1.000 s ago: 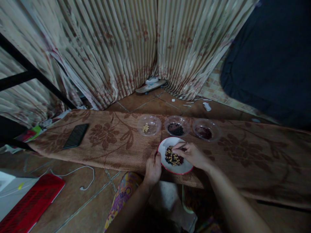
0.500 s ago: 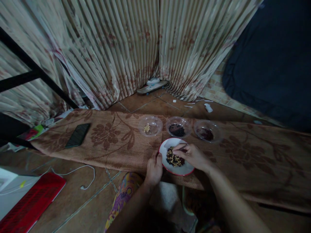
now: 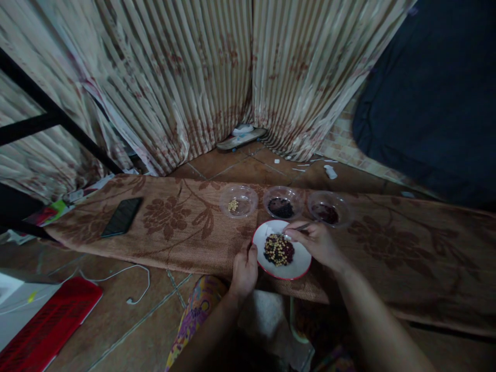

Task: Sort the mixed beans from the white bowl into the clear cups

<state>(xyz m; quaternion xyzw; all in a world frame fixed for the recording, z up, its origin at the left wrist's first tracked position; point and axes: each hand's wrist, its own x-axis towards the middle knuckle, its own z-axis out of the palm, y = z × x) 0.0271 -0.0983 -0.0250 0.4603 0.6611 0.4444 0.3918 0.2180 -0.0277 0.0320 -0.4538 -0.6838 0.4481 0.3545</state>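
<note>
A white plate with a red rim [image 3: 300,267] sits at the near edge of a low table and holds a heap of mixed pale and dark beans [image 3: 278,249]. My left hand [image 3: 244,269] grips the plate's left rim with curled fingers. My right hand [image 3: 318,242] hovers over the plate's far right side, pinching a thin metal tool, perhaps tweezers [image 3: 300,227], whose tip points at the beans. Behind the plate stand three clear bowls: one with a few pale beans [image 3: 237,201], one with black beans [image 3: 282,202], one with dark red beans [image 3: 328,208].
A brown flowered cloth [image 3: 174,227] covers the table. A black phone [image 3: 121,217] lies at its left end. Striped curtains [image 3: 186,77] hang behind, with a sandal [image 3: 241,138] on the tiled floor. A red case [image 3: 46,325] and a white cable [image 3: 135,281] lie at lower left.
My right hand has drawn back from over the bean heap to the plate's far right edge, so the thin tool now shows. The left hand stays on the rim.
</note>
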